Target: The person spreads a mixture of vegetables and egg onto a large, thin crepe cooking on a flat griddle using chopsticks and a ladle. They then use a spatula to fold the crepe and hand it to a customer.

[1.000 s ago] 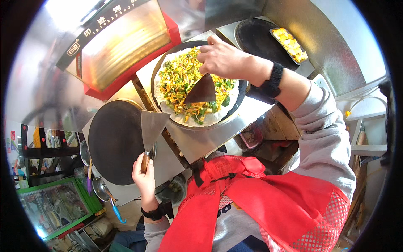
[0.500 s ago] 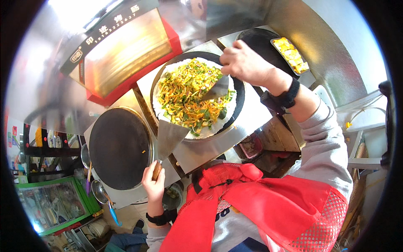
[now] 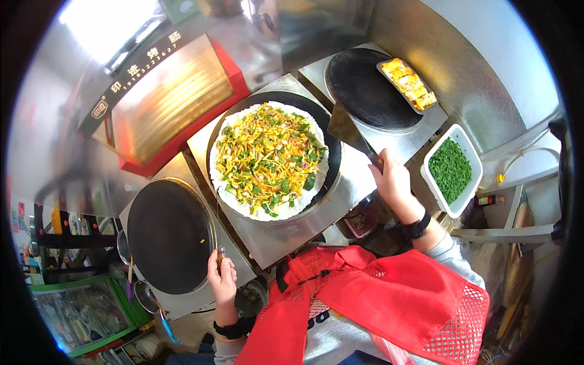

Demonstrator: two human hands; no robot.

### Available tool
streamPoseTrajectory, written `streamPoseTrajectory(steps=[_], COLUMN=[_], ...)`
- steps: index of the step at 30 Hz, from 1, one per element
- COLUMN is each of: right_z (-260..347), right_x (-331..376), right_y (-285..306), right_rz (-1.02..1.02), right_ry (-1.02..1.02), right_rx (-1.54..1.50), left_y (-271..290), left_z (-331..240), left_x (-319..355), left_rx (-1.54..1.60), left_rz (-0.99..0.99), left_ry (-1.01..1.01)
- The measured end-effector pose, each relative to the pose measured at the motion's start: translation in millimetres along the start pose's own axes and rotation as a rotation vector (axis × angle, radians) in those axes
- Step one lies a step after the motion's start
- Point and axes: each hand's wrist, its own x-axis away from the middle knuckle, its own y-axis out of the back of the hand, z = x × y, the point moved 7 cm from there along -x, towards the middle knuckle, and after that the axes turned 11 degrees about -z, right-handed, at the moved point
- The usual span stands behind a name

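A round white flatbread (image 3: pixel 242 207) lies on the middle black griddle (image 3: pixel 333 143), covered with shredded orange, yellow and green vegetables (image 3: pixel 267 158). My left hand (image 3: pixel 223 283) is closed round the wooden handle of a scraper, near the front left corner of this griddle. The scraper's blade (image 3: pixel 216 210) shows nearly edge-on beside the flatbread's left edge. On the right, my right hand (image 3: pixel 394 184) grips a second scraper, whose broad metal blade (image 3: pixel 345 129) is tilted beside the griddle's right rim, apart from the vegetables.
Another black griddle (image 3: pixel 167 237) stands at the left, and a third (image 3: pixel 359 91) at the back right. A tray of yellow food pieces (image 3: pixel 409 84) rests on the third's edge. A white tub (image 3: pixel 454 205) holds chopped greens at the right. Behind left stands a red-edged lit case (image 3: pixel 231 67).
My right hand has drawn its scraper off the vegetables, toward me and to the right. The left scraper's blade has turned from broad side to nearly edge-on. The tub of greens has come into view.
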Motion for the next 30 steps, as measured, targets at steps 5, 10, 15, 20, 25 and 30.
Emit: streamPoseTrajectory(steps=[5,10,15,20,25,30], right_z=[6,36,54,55,129,176], right_x=[47,77,77,17,-59,-88], right_y=[-13,-25,-25,-19,-46,-104], right_rz=[0.004,0.052,0.034,-0.088,-0.100,0.092], right_ry=[-0.026,0.120,0.218,0.181,0.509,0.323], right_rx=[0.014,-0.007,-0.131,-0.085,-0.110,-0.265], left_y=[-23,-33,-24,-16,-65,-123], left_z=[-6,-9,-7,-15,-82,-93], left_x=[-3,-3,2,-9,-68,-116], left_rx=[-0.001,-0.030,-0.047,-0.085,-0.601,-0.879], left_rz=[0.054,0.089,0.041,0.031,0.006,0.056], left_ry=[0.003,-0.019,-0.024,-0.044,-0.701,-0.637])
